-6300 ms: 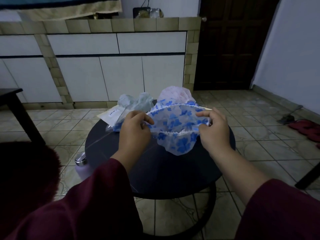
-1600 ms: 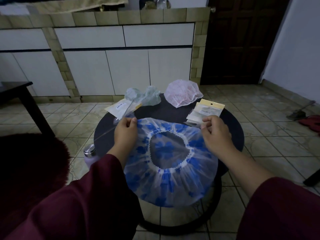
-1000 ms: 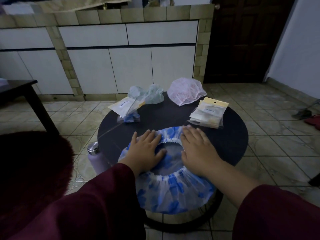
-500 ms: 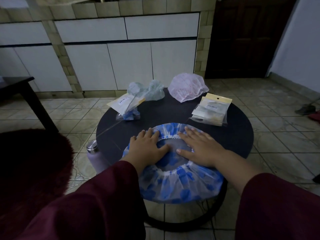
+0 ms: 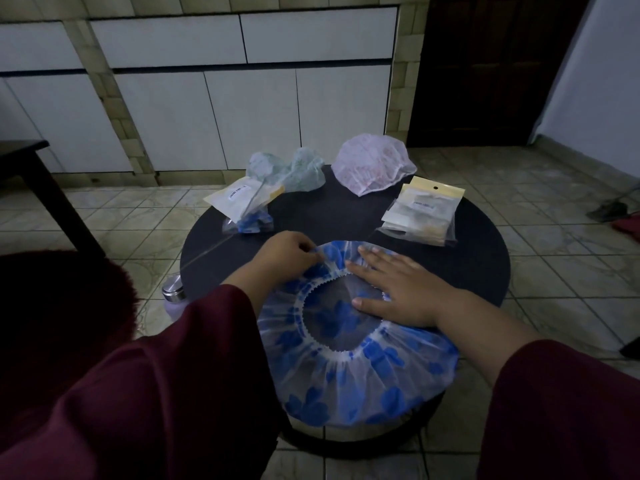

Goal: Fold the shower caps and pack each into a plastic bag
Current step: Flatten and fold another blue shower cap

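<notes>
Loose dark maroon long sleeves [image 5: 194,386], bare hands, bare wrists

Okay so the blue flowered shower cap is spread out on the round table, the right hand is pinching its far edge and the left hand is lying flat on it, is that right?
Not quite: the hands are swapped. The head view shows the left hand pinching the far edge of the blue flowered shower cap, while the right hand lies flat on it. The cap is indeed spread out on the round table.
</notes>
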